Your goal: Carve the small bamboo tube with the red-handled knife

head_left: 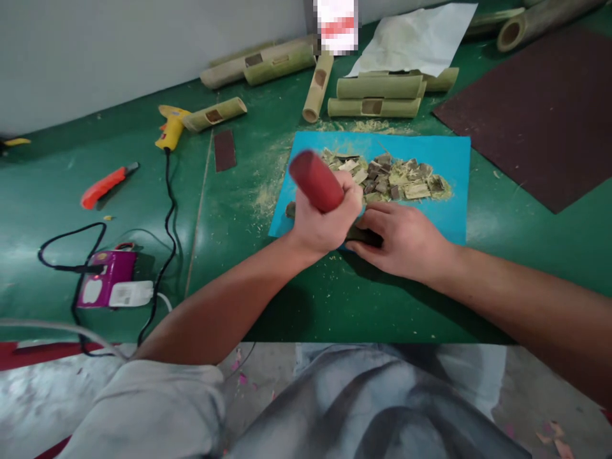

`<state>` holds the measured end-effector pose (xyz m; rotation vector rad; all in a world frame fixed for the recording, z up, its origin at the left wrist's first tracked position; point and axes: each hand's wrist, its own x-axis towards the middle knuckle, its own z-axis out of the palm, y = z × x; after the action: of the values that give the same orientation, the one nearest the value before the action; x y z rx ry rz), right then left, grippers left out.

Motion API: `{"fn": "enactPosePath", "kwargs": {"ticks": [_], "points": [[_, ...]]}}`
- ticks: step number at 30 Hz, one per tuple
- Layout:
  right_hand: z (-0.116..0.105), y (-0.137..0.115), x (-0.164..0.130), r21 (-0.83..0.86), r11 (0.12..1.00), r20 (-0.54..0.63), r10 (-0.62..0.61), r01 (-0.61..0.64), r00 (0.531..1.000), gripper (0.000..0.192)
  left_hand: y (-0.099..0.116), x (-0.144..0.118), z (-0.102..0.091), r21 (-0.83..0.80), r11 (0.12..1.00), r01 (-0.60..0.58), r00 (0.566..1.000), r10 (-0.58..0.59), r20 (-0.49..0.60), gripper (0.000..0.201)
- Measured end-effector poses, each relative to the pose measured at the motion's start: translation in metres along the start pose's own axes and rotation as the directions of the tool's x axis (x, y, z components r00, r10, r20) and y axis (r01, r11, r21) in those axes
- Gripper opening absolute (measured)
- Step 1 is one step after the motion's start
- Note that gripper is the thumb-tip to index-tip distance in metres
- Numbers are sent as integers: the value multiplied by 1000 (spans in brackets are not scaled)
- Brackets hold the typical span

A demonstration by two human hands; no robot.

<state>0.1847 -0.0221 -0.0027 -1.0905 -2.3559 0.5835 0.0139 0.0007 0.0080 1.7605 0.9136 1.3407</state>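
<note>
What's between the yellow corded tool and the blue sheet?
In the head view, a small dark brown rectangle lies between the yellow corded tool and blue sheet, with pale shavings nearer the sheet.

A: Can any text be read here?
B: No word, number or brand can be made out.
A: What is shown on the white panel (336,9) at the top?
B: It has been blurred into blocks; only 1 red band (337,27) is seen across it.
A: And on the purple power box (115,262)?
B: A pale patch (92,292) is borne on its face, but no lettering can be discerned.
A: Is anything printed on the white adapter (141,293) beside it?
B: A small greyish label (125,294) is seen, too fine to be deciphered.
A: So is the same found on the yellow glue gun (173,124)?
B: Nothing legible is shown there.
</note>
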Motion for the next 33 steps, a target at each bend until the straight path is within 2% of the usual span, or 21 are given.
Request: {"fn": "enactPosePath", "kwargs": {"ticks": [3,8,13,22,30,33], "points": [[-2,3,1,-6,1000,-33,-11,11,999,21,1,-1,2,-76,995,64,998,-65,-20,46],[-4,1,0,-105,994,-12,-8,7,1000,16,1,7,0,-88,989,121,976,-135,-173,52],[-6,0,-1,-149,989,-4,-4,3,1000,13,1,9,-1,-45,991,127,979,-132,-156,55],[-6,5,0,-81,996,-73,-46,40,996,11,13,6,-1,-13,995,95,979,-96,-179,54],[-4,7,0,-44,997,-96,-60,56,994,12,14,3,-1,-6,999,51,993,-51,-110,51],[-5,8,0,-21,999,-87,-46,45,995,14,17,4,-4,28,996,87,994,-85,-73,44]]}}
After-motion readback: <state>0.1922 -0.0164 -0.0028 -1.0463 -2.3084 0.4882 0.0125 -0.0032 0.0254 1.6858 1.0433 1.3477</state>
